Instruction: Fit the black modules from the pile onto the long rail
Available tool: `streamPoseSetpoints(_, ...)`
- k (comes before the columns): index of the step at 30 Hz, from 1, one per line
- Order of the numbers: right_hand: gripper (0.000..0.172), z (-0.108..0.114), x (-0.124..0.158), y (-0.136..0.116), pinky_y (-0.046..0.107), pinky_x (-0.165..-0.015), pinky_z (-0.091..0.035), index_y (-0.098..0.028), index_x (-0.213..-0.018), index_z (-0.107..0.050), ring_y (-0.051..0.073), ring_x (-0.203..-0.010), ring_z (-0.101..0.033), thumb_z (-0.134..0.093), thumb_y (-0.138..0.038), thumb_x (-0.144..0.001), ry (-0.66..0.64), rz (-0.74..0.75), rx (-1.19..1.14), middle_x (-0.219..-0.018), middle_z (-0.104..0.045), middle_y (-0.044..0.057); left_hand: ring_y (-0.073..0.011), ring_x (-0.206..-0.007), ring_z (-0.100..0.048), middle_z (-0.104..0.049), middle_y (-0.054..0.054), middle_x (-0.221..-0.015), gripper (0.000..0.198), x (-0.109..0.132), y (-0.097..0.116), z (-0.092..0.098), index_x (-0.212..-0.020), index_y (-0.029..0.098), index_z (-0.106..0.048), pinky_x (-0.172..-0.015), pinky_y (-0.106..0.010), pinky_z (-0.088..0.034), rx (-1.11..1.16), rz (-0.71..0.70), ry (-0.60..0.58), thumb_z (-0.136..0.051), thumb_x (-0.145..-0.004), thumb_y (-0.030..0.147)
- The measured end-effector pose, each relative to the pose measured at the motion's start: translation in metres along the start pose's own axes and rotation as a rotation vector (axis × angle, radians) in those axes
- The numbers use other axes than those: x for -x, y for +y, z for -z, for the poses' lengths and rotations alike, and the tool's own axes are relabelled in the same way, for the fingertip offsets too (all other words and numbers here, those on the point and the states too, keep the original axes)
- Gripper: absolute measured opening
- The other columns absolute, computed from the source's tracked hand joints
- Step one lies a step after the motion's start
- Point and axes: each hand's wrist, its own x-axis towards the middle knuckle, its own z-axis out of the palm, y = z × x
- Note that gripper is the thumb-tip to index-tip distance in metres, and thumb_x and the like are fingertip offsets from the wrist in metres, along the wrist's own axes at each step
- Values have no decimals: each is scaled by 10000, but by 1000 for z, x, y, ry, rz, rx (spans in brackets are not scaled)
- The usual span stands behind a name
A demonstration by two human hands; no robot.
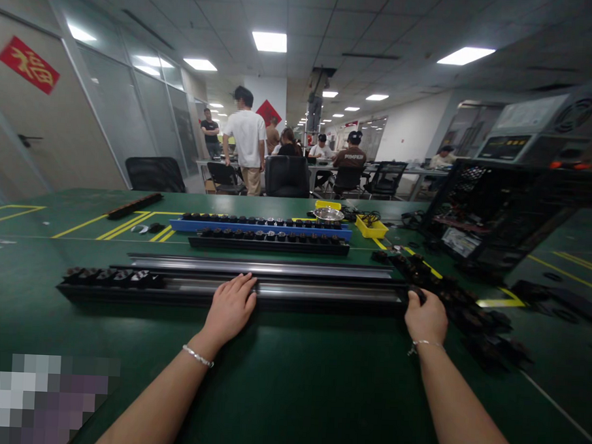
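A long black rail (312, 304) with a shiny channel lies across the table in front of me. Several small black blocks (112, 277) sit in a row in its left end. My left hand (231, 304) is laid over the rail near its middle, fingers across the channel and thumb along the near side, holding it. At the rail's right end, my right hand (427, 313) pinches a small black part (418, 294), partly hidden by the fingers. Right behind lies a second rail (274, 267) with a bare metal strip.
Farther back are a blue rail (261, 229) and another black rail (270, 246), both filled with blocks. Loose black parts (482, 322) lie to the right, before an open computer case (473, 210). A metal dish (328, 214) and yellow tray (371, 227) stand behind. People are beyond the table.
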Motion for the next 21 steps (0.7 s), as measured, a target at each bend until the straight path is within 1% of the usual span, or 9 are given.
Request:
streamPoseSetpoints(5, 408, -1, 0, 2, 422, -837, -383, -110, -997, -597, 277, -910, -497, -414, -400, -775, 26, 0, -16, -936, -579, 153, -229, -1235, -459, -526, -52, -1324, 389, 0, 0, -1, -1219, 241, -544, -994, -421, -376, -20, -2, 9, -363, -884, 319)
streamPoseSetpoints(11, 430, -1, -1, 4, 426, -839, -386, -93, -1022, -591, 279, -910, -498, -413, -401, -780, 22, -31, -18, -950, -573, 161, -232, -1235, -458, -527, -59, -1323, 395, 0, -1, -2, -1226, 229, -540, -994, -432, -375, -13, -2, 4, -361, -885, 320)
streamPoseSetpoints(15, 415, -2, -3, 5, 432, -849, -385, -98, -1002, -595, 276, -900, -496, -421, -398, -774, 32, -21, -35, -934, -573, 154, -234, -1233, -460, -527, -63, -1323, 395, 0, -1, -1, -1228, 236, -540, -997, -435, -373, -7, -6, 7, -366, -884, 323)
streamPoseSetpoints(21, 419, 0, -7, 10, 431, -823, -393, -105, -981, -604, 265, -862, -494, -408, -417, -781, 25, -3, -16, -899, -573, 142, -231, -1237, -456, -526, -62, -1324, 397, 0, -1, -1, -1232, 238, -538, -999, -439, -373, 2, -5, 1, -366, -884, 324)
